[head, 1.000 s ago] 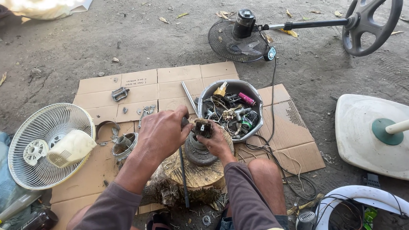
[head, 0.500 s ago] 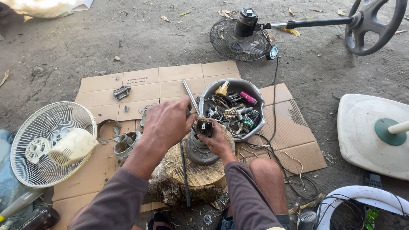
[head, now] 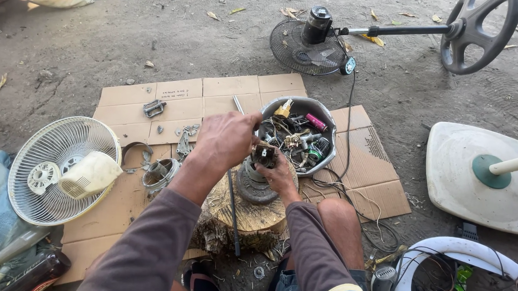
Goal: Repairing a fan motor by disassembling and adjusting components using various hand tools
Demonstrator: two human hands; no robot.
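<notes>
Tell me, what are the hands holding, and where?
The right hand holds a small dark fan part from below, above the round metal piece on the wood stump. The left hand covers its top; its grip is hidden.

left hand (head: pixel 227 139) hides rod (head: pixel 233 205) middle | bowl (head: pixel 324 116) contents too tangled to tell | white ring (head: pixel 464 253) cut off bottom edge
</notes>
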